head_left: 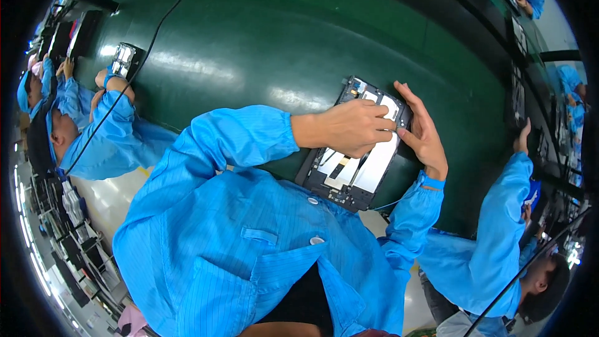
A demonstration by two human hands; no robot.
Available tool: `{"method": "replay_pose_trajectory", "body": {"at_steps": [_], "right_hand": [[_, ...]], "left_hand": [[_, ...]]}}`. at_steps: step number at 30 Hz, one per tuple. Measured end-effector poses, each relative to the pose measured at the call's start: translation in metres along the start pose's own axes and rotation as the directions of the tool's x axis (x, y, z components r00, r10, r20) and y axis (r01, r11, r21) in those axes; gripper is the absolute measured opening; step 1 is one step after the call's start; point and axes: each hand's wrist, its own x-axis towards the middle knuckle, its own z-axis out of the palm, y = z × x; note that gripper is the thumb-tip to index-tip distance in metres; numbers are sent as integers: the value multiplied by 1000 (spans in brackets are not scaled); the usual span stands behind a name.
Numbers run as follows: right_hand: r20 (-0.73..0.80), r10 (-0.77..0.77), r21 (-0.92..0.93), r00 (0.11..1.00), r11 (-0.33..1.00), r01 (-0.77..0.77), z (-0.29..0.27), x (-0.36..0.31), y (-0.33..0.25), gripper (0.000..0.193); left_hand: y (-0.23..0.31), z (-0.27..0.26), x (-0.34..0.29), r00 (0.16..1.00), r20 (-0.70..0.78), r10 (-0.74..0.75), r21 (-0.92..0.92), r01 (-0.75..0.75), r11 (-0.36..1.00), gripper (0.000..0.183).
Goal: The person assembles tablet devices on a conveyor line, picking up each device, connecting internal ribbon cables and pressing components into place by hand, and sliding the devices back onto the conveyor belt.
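Observation:
An opened tablet (pixel 377 175), its dark frame and silvery-white battery panels showing, lies tilted on the green table close to my chest. My left hand (pixel 349 128) reaches across its upper part, fingers curled into a pinch near the right side. What they pinch is hidden; a thin dark strip shows on the battery below this hand. Along the tablet's right edge is my right hand (pixel 425 137), its fingers stretched out and the thumb bent in at the edge, close to the left fingertips. A blue band with a thin cord circles my right wrist.
On the green table (pixel 249 43), a black cable (pixel 163 20) runs down the left side. Another opened device (pixel 126 59) lies at the left by a co-worker's arms (pixel 115 87). At the right, another co-worker's blue sleeve (pixel 505 193) reaches toward a dark rail with devices.

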Motion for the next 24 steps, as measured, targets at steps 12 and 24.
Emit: {"method": "replay_pose_trajectory", "body": {"at_steps": [12,24], "right_hand": [[8,17,-83,1000,996,-16,1,2,-6,88],[9,38,16,999,999,-38,1,2,-6,56]], "left_hand": [[1,2,-1,999,-31,-21,5,21,1000,29],[3,0,1,990,-139,-33,-11,32,999,20]]}}
